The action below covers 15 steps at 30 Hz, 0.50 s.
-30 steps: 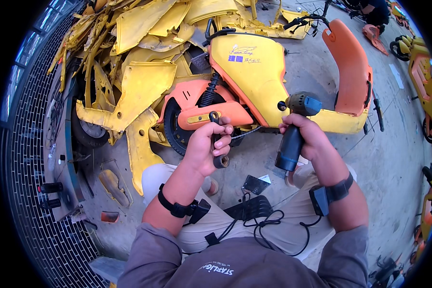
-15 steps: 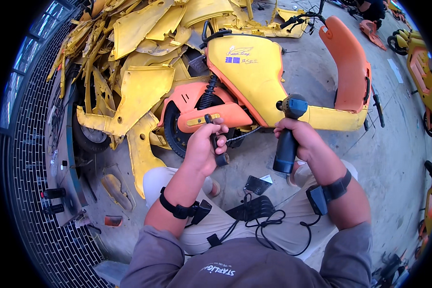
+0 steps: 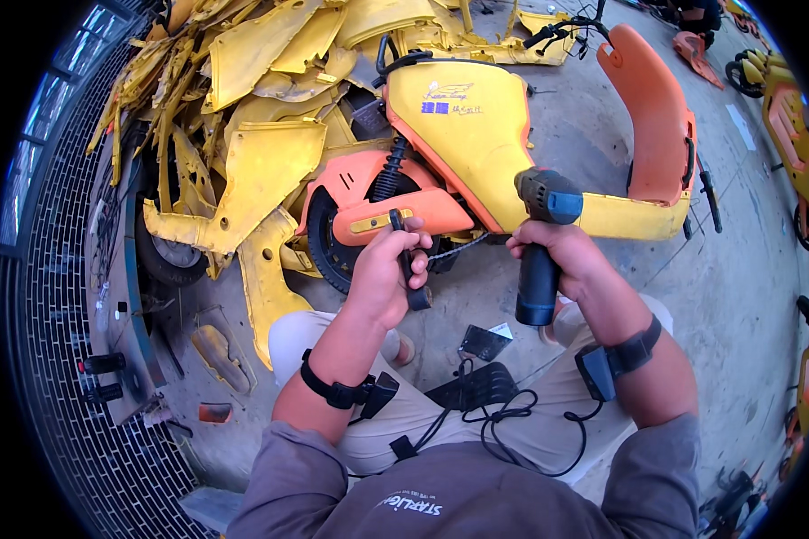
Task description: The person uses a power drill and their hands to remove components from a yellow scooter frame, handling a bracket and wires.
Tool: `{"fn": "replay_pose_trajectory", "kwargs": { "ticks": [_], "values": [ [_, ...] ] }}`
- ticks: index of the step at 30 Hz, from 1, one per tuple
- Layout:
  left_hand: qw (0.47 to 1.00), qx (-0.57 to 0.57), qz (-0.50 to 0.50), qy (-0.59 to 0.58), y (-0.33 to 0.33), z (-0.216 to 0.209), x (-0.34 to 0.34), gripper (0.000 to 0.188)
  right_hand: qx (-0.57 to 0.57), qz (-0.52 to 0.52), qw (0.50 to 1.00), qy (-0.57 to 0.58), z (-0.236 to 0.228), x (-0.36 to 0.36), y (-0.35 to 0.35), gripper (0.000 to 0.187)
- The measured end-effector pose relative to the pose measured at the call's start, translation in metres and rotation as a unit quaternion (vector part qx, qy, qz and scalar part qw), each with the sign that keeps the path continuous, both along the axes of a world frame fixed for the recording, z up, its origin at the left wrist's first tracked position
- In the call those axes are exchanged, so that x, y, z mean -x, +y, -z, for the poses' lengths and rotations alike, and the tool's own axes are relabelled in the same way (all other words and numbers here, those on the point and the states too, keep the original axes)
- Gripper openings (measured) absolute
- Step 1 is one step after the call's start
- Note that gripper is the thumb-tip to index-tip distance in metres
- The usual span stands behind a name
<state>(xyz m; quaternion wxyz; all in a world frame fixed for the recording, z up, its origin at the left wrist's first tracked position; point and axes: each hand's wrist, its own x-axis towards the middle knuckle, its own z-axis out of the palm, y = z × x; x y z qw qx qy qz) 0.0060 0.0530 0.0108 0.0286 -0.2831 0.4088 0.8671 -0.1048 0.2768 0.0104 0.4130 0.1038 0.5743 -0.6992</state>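
In front of me a yellow and orange electric scooter (image 3: 463,135) stands side-on, its rear wheel (image 3: 328,238) toward the left. My left hand (image 3: 388,269) is closed around a short black bar with a thicker lower end (image 3: 419,296); its exact kind does not show. The hand is in front of the orange swingarm cover (image 3: 404,216), and I cannot tell if the bar touches it. My right hand (image 3: 557,250) grips a black cordless power driver (image 3: 537,287) by its handle. Its head overlaps the scooter's lower yellow panel; contact there cannot be made out.
A tall heap of yellow body panels (image 3: 270,171) lies at the left and behind the scooter. Between my feet are a dark flat object (image 3: 484,345) and a black pack with cables (image 3: 472,388). More scooters (image 3: 791,144) stand along the right.
The driver's head has turned and shifted slightly, with my right hand still around the handle. My left hand has barely moved with the black bar.
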Motion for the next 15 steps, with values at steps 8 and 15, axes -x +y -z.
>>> {"fn": "replay_pose_trajectory", "kwargs": {
  "ticks": [8, 15],
  "values": [
    [1.000, 0.009, 0.006, -0.003, 0.002, -0.002, 0.000, 0.020, 0.048, 0.054, 0.997, 0.016, -0.016, -0.001, -0.001, 0.013],
    [1.000, 0.004, 0.008, 0.002, 0.003, -0.001, 0.000, 0.019, 0.030, 0.097, 0.992, -0.079, 0.012, 0.011, 0.007, 0.016]
  ]
}}
